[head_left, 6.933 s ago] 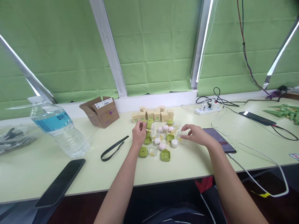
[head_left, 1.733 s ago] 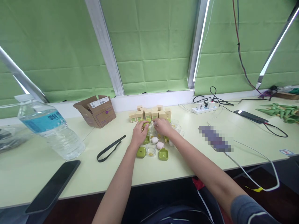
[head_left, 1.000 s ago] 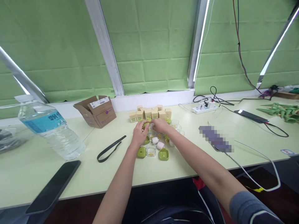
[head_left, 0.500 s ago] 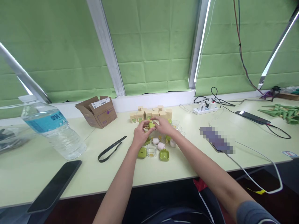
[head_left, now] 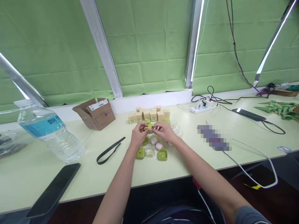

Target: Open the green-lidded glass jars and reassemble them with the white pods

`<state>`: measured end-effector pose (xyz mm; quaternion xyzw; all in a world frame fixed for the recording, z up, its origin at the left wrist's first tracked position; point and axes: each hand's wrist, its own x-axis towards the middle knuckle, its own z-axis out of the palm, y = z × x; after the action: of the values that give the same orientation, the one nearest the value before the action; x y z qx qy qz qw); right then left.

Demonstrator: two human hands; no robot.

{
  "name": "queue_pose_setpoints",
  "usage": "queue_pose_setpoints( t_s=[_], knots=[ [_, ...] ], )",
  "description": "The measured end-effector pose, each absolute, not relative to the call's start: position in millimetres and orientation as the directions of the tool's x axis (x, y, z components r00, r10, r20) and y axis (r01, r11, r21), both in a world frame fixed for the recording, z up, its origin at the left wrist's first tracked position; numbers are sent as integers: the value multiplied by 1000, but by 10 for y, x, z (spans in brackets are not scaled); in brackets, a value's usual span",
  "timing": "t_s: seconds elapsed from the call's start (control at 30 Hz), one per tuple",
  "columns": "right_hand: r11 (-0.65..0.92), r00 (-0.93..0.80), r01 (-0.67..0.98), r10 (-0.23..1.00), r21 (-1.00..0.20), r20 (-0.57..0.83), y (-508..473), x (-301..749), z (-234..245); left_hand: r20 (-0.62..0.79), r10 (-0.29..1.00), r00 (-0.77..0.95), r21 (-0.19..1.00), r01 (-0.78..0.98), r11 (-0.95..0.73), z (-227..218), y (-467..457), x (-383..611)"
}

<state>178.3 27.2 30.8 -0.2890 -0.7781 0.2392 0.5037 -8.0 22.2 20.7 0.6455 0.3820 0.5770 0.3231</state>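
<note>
My left hand [head_left: 137, 136] and my right hand [head_left: 165, 131] meet above a heap of small parts and pinch one small green piece [head_left: 150, 126] between their fingertips. Below them lie green square lids [head_left: 162, 154], a clear little cup [head_left: 149, 151] and pale pink round pieces [head_left: 159, 145]. Behind stands a row of small tan boxes [head_left: 150, 114].
On the pale green table [head_left: 112, 174] are a water bottle [head_left: 49, 132] at the left, an open cardboard box [head_left: 95, 113], a black strap [head_left: 109, 150] and a dark phone [head_left: 54, 193]. A power strip [head_left: 202, 108], cables, a blurred device [head_left: 213, 141] and another phone [head_left: 249, 114] sit to the right.
My right hand left the clear cups on the right and joined my left hand. Both hands lifted the green piece slightly off the heap toward me.
</note>
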Motion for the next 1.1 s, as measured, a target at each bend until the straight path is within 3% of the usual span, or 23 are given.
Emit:
queue_pose_setpoints(
  t_s=[0.47, 0.73, 1.1],
  knots=[
    [505, -261, -27, 830, -863, 494, 401, 1818, 272, 519, 842, 146, 815, 212, -539, 293, 103, -8],
    [480, -279, -63, 833, -875, 477, 410, 1824, 261, 619, 782, 66, 711, 375, -594, 287, 121, -45],
    [457, -248, -33, 858, -889, 450, 379, 1835, 313, 626, 780, 6, 715, 396, -576, 282, 137, -35]
  ],
)
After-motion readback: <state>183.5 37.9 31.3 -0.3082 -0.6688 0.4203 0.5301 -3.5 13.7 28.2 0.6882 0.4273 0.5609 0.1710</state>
